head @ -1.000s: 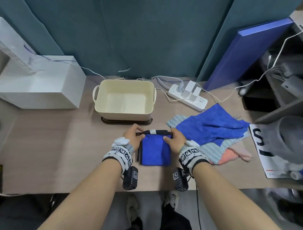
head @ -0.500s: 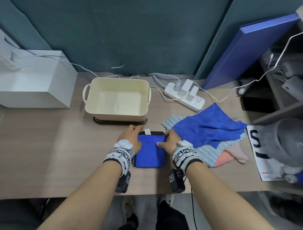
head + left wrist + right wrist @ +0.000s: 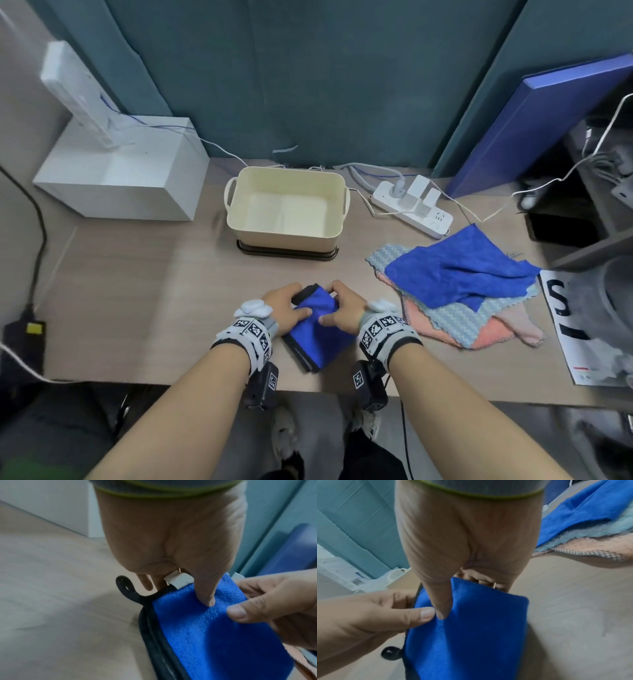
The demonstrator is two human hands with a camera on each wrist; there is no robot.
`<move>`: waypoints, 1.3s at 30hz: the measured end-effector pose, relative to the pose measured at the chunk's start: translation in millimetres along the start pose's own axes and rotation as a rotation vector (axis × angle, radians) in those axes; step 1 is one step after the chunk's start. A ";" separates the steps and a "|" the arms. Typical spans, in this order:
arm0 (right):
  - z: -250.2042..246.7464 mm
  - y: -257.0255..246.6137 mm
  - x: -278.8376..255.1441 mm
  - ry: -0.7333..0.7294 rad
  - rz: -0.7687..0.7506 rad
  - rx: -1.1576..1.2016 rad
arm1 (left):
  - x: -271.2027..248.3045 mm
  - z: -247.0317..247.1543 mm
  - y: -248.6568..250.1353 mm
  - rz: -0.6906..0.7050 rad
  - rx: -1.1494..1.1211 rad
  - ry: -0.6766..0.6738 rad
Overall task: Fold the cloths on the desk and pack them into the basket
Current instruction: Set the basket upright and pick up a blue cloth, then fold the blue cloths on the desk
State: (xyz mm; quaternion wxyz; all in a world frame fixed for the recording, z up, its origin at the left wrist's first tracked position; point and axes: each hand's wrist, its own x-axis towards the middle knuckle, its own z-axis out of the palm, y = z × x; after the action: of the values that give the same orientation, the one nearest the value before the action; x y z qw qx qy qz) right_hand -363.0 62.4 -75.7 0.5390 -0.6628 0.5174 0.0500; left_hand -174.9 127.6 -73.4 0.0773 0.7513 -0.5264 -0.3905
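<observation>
Both hands grip folded blue cloth (image 3: pixel 317 325) near tabletop (image 3: pixel 137 308) edge: left hand (image 3: pixel 286 308) and right hand (image 3: pixel 344 310) fingers curled under, thumbs on top. Basket (image 3: pixel 287 212) sits beyond.

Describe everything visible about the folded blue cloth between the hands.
The folded cloth is bright blue, fleecy like microfibre, with black edging, a black hanging loop and a white tag. Folded into a small thick rectangle, its layered black edges show on one side. Its far end looks lifted and its near end low, toward the desk's front edge. The left hand and right hand pinch its far end, thumbs on top, fingers underneath.
</observation>
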 end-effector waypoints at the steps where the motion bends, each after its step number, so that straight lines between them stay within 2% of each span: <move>1: 0.4 -3.4 -0.8 -0.024 0.038 -0.079 | -3.0 -0.9 -7.1 -0.016 -0.071 0.025; 4: 14.6 -15.1 0.7 -0.098 0.124 -0.262 | -19.1 -10.4 -45.4 -0.105 -0.176 0.138; 6: 24.9 -16.6 5.2 -0.065 0.131 -0.168 | -23.9 -12.8 -66.7 -0.152 -0.183 0.179; 9: 54.9 -27.2 14.9 0.093 0.107 0.105 | -34.7 -14.2 -100.1 -0.234 -0.229 0.229; 10: 60.5 -30.6 15.5 0.124 0.112 0.129 | -36.1 -15.6 -105.4 -0.252 -0.251 0.250; 15: 109.2 -18.8 52.6 0.032 0.128 0.034 | -45.8 -23.2 -145.5 -0.368 -0.287 0.366; 17: 117.3 -21.3 56.9 0.042 0.131 -0.001 | -47.5 -25.7 -153.4 -0.390 -0.273 0.389; 25: 131.8 -69.1 40.2 0.036 0.100 -0.202 | -63.2 -39.7 -181.8 -0.480 -0.263 0.410; 30: 112.7 -71.9 22.7 0.059 0.114 -0.297 | -69.0 -47.3 -158.8 -0.486 -0.228 0.494; 33: 69.2 -63.7 2.1 0.091 0.129 -0.329 | -61.5 -51.1 -112.3 -0.381 -0.061 0.549; 36: 21.3 -46.1 -15.8 0.140 0.129 -0.324 | -39.4 -45.4 -56.8 -0.249 -0.047 0.487; 39: -29.1 -18.3 -34.0 0.231 0.151 -0.324 | -11.6 -24.1 5.0 -0.081 -0.076 0.300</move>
State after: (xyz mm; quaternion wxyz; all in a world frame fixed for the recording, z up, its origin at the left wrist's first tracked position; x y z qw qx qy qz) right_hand -379.4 59.5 -30.3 0.3572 -0.7016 0.6089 0.0965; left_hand -164.1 128.1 -48.5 0.1673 0.8184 -0.4630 -0.2963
